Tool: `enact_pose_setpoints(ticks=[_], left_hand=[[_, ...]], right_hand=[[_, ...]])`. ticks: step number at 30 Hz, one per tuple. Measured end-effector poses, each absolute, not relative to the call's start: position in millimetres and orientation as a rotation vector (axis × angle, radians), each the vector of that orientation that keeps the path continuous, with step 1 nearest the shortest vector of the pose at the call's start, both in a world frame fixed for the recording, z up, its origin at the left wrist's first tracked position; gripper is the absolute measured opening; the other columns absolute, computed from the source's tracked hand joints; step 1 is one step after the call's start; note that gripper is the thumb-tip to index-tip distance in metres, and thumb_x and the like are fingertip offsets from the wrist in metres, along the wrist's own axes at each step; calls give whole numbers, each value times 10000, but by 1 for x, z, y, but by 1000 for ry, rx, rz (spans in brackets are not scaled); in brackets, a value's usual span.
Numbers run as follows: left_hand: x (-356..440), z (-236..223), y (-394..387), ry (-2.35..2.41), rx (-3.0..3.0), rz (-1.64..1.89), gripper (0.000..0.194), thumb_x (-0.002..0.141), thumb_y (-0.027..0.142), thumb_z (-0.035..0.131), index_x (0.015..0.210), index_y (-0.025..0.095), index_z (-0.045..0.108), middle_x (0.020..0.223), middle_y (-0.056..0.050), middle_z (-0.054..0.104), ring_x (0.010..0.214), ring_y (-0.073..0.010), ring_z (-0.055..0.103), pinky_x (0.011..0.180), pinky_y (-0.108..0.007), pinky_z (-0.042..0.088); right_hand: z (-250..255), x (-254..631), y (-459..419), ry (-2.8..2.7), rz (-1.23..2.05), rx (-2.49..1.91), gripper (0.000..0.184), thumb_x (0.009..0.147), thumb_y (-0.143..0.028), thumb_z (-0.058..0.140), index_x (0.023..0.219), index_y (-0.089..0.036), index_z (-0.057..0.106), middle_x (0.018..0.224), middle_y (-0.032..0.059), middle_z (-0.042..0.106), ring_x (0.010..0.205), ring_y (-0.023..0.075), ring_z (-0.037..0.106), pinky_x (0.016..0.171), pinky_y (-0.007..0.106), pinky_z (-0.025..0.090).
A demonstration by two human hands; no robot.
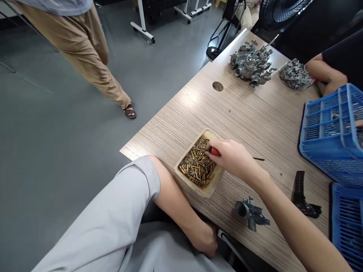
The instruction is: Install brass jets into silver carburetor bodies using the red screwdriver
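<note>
Near the surface's (241, 121) near edge, 1 tray (214, 182) of brass pieces (195, 166) points lengthwise away; they lie just left of the right hand (227, 155), which grips a red-handled tool (214, 151), fingertips over them. The left hand is out of view.

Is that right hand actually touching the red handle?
Touching. The head view shows the right hand closed around the red handle, its end sticking out.
</note>
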State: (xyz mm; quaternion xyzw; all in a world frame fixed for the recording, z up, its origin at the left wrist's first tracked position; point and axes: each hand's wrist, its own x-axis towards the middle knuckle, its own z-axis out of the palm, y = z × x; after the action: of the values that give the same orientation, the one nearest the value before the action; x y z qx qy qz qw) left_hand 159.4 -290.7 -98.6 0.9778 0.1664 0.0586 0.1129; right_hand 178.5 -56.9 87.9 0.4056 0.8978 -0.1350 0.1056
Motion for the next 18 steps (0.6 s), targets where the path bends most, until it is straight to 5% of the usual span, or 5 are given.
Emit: enact_pose_setpoints(ticks=[4,8,14,18], left_hand=[[161,-100,-295,50,3213,297,346,675,301,753,598,634,699,509,-8,295,465,-124,-98,524,-211,13],[145,-94,-281,-39,3325,388,377,848,374,623,757,727,717,619,-3,492,482,-130,-104,502,-227,-19],[150,-77,-266,-138,3351,420,394,954,441,487,909,761,713,865,44,675,501,-117,-98,498,-247,-74],[165,-31,-271,-74,3461,396,467,1036,380,451,1098,789,668,991,21,665,459,-130,35,392,-242,80]], right_hand=[[87,171,-60,2555,-363,1190,110,993,-174,622,928,-234,687,868,20,733,767,186,626,648,309,305],[89,180,-58,2580,-313,1240,83,988,-212,622,909,-230,638,858,18,715,749,186,596,643,311,282],[119,224,-72,2819,-479,1429,85,1001,-267,621,974,-224,689,833,6,721,730,164,614,712,294,403],[152,270,-122,2821,-610,1675,178,1035,-380,668,974,-224,730,788,6,713,657,150,601,661,276,454]])
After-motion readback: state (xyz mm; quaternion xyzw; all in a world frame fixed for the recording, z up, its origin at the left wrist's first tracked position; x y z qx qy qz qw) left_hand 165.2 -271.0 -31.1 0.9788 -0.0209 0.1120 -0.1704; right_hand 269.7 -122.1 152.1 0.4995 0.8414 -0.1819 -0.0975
